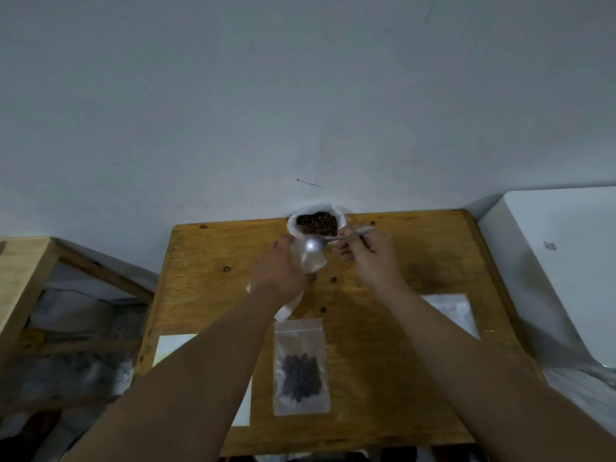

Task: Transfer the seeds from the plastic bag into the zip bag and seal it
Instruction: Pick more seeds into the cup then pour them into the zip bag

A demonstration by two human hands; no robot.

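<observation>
A white plastic bag [293,223] stands open at the far edge of the wooden table [416,261], with dark brown seeds [316,224] showing in its mouth. My left hand [281,271] grips a clear zip bag [311,261] just in front of it. My right hand [368,258] holds a metal spoon [316,244] by the handle, its bowl over the mouth of the held zip bag. Another clear zip bag [301,365] with dark seeds inside lies flat on the table between my forearms.
A white sheet [170,348] lies at the near left of the table and a clear packet [450,308] at the right. A white appliance [560,261] stands right of the table, a wooden frame [30,271] left. A grey wall rises behind.
</observation>
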